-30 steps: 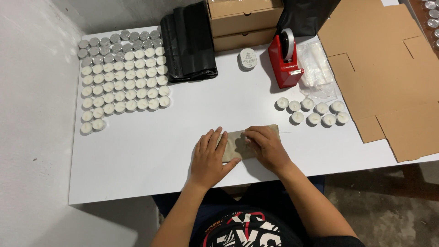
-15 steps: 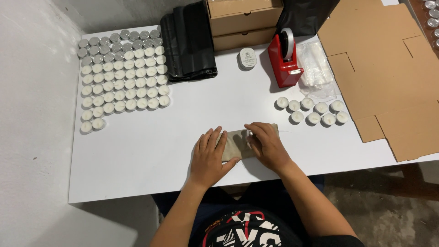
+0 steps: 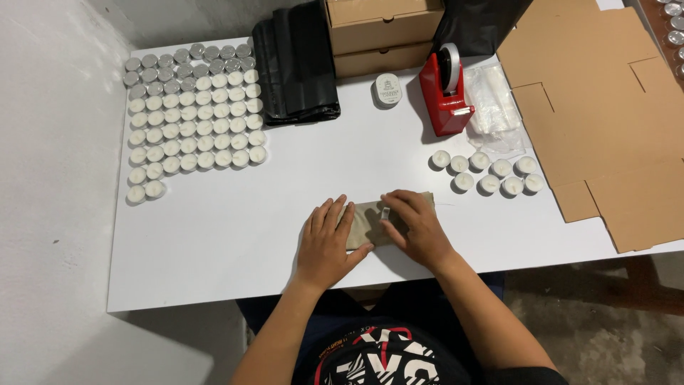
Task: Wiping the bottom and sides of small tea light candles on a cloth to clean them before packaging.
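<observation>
A small beige cloth pouch (image 3: 370, 222) lies flat on the white table (image 3: 235, 235) near the front edge. My left hand (image 3: 328, 239) presses on its left part with fingers spread. My right hand (image 3: 417, 228) rests on its right part, fingertips at a small pale tag in the pouch's middle. Both hands lie flat on the pouch rather than closed round it.
Many white tealight candles (image 3: 189, 117) stand in rows at the back left; several more (image 3: 488, 172) sit at the right. A red tape dispenser (image 3: 445, 93), black bags (image 3: 296, 64), brown boxes (image 3: 381, 32), a small round tin (image 3: 387, 90) and flat cardboard (image 3: 605, 121) lie behind.
Both hands have shifted slightly on the pouch; my right fingers have moved toward its middle. The pouch stays in the same place.
</observation>
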